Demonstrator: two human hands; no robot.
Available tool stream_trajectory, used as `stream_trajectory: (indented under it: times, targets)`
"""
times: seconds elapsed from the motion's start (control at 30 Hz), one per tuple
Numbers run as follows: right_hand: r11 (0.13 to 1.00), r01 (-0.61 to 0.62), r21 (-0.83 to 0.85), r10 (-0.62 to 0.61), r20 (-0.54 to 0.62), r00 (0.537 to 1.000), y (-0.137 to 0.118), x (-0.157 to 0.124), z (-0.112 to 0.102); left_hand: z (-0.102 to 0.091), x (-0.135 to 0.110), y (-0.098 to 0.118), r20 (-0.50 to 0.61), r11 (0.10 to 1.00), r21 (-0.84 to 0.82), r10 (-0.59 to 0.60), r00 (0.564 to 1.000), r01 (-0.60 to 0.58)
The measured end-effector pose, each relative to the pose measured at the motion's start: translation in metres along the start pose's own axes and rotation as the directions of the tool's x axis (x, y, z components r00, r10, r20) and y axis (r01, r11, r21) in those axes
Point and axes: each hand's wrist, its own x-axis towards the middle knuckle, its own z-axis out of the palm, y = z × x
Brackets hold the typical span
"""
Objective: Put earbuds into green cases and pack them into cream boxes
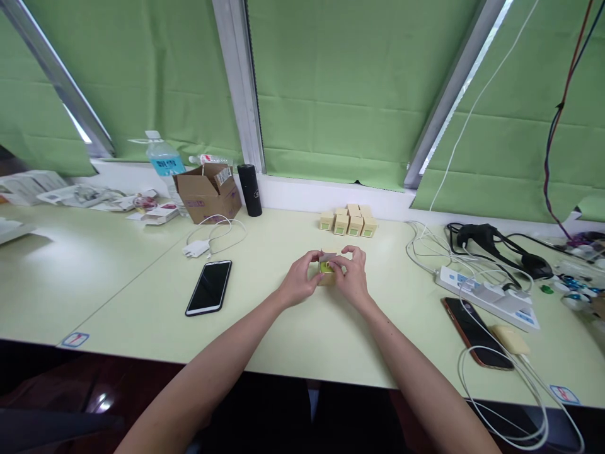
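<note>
A small tan cardboard box (pixel 326 280) with something yellow-green showing at its top stands on the table between my hands. My left hand (pixel 301 277) grips its left side, thumb in front and fingers behind. The fingers of my right hand (pixel 351 275) are pinched at the box's upper right, by a raised greyish flap (pixel 327 256). Whether they hold the flap or something small inside the box, I cannot make out. Farther back, several similar small boxes (pixel 354 222) stand grouped together.
A phone (pixel 209 287), a white charger (pixel 195 248) and an open carton (pixel 208 200) are on the left, beside a black cylinder (pixel 249 190). To the right lie a power strip (pixel 486 296), a second phone (pixel 475 331), loose white cables and a black headset (pixel 501 249).
</note>
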Motion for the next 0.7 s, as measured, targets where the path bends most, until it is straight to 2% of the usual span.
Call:
stream_trajectory:
  times: [0.2,0.43,0.57,0.7]
  targets:
    - [0.996,-0.041,0.085,0.04,0.005,0.999,0.004,0.002,0.004,0.002,0.0,-0.003,-0.034,0.999,-0.05,-0.022,0.999,0.02]
    - [0.914,-0.033,0.405,0.084,-0.109,0.99,0.005,0.007,-0.006,0.0,0.002,-0.011,-0.053,0.988,-0.151,-0.039,0.998,0.03]
    - [0.898,-0.027,0.438,0.085,-0.114,0.99,0.006,0.006,-0.006,-0.003,0.002,-0.014,-0.07,0.985,-0.172,-0.039,0.997,0.026]
    - [0.91,0.009,0.414,0.03,-0.086,0.996,0.008,0.004,0.0,-0.006,0.002,-0.016,-0.061,0.979,-0.202,0.001,0.998,-0.013]
